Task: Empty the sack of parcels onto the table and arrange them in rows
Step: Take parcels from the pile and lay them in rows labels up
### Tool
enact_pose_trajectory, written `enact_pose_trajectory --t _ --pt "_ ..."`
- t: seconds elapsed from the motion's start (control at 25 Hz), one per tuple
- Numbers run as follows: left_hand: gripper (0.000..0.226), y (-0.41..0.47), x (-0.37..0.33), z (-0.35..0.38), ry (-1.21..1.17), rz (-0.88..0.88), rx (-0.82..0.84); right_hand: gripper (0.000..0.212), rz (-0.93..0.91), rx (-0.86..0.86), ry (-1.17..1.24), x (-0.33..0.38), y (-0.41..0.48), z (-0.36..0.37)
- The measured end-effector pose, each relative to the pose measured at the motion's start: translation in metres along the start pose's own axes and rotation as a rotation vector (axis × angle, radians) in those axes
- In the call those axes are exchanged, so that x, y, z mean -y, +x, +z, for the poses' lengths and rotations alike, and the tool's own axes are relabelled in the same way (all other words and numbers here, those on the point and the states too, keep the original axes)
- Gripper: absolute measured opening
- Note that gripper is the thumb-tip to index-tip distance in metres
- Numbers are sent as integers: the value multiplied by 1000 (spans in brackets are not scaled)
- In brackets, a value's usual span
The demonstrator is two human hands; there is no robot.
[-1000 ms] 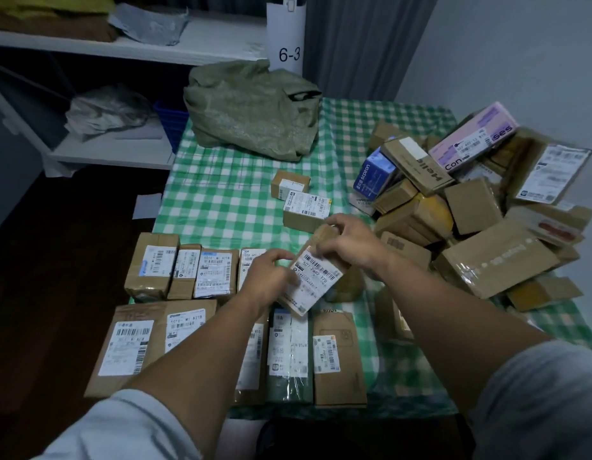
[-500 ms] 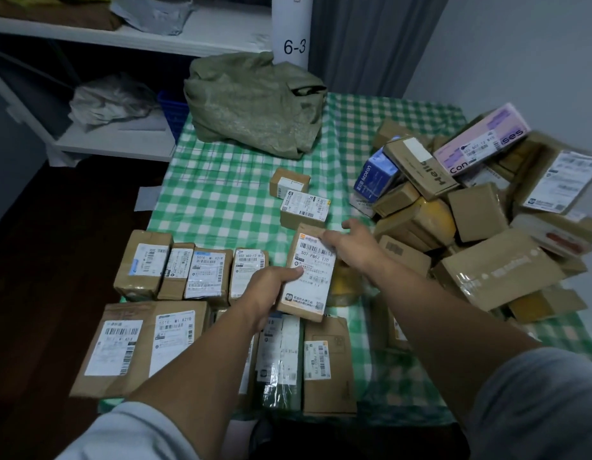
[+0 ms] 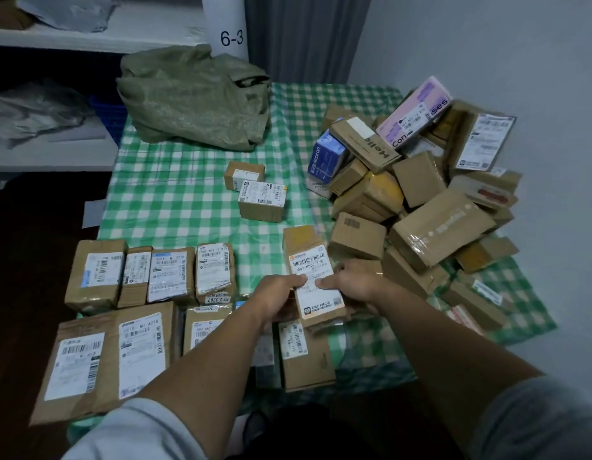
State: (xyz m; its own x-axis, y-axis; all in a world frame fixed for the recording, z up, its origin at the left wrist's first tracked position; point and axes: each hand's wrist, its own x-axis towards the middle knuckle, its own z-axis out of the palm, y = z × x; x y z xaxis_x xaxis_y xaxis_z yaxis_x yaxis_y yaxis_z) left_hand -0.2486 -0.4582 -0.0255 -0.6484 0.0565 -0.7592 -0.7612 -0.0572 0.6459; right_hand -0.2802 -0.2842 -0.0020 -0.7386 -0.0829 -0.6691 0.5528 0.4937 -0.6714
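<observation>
Judging by the green sack (image 3: 195, 97) lying slumped and flat at the far end of the worktop (image 3: 175, 200), the emptying looks finished. The arranging is perhaps a third done. A back row (image 3: 155, 273) of four boxes stands side by side at the near left, and a front row (image 3: 115, 356) of larger ones runs along the near edge, partly hidden by the forearms. A big heap (image 3: 420, 194) of tumbled boxes fills the right side and is not yet sorted, and two small boxes (image 3: 259, 197) sit loose in the middle.

Both hands are on one long labelled parcel (image 3: 312, 277), which lies label up to the right of the back row, with a gap between them. The left hand (image 3: 278, 298) grips its left edge and the right hand (image 3: 351, 282) its right edge. The left fingers (image 3: 296, 281) and right fingers (image 3: 327, 283) are curled in, their tips pinching onto the white label. Whether the parcel already rests on the cloth or hangs just above it cannot be told.
</observation>
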Motion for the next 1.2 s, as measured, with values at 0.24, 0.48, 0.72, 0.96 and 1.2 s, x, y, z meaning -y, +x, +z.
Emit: enact_pose_trajectory --t 0.24,0.48,0.72,0.96,1.2 --pt "16 15 19 20 113 -2 -74 22 157 -2 14 -66 3 -7" --pt "19 26 41 51 220 -77 -98 30 234 59 80 -106 23 -4" --pt "29 28 60 81 128 -159 -92 31 200 129 -35 -130 37 -19" --pt "22 35 63 107 181 -147 -92 31 221 97 -90 -149 49 -37" --pt "14 40 69 102 242 -131 -198 36 234 70 -212 -148 47 -27"
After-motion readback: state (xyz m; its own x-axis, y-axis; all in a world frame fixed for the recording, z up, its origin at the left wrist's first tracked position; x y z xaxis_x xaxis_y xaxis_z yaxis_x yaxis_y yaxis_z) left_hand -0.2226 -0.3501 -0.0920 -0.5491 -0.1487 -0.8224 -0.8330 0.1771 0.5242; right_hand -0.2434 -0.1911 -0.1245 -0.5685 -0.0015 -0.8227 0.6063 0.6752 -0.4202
